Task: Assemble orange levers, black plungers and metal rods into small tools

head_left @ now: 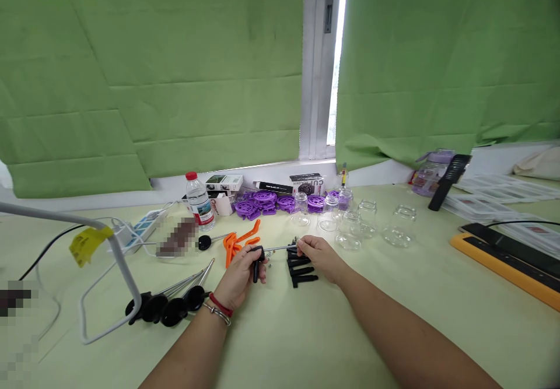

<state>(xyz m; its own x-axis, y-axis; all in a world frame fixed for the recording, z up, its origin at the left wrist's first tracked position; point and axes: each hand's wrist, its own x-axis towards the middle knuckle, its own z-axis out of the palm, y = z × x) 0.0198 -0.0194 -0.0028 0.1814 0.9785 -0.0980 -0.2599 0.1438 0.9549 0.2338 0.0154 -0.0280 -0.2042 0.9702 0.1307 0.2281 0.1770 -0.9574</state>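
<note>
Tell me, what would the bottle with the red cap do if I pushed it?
The bottle would probably tip, being tall and narrow. Once down, it might roll, since its sides look round. Its see-through walls look like plastic, so they may squash a bit.

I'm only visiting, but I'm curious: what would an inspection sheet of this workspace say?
Surface: pale yellow-green tabletop.
Job's things: black piece with a metal rod; a row of black parts; black discs with rods, at left.
Clutter: orange clamps, glass jars, purple parts, red-capped bottle.
Hands: the left hand has its fingers around the black piece; the right hand has its fingers at the rod's far end, exact grip unclear.
Cables: black cables at both sides; power strip at left.
Surroundings: green curtains, window frame.
</note>
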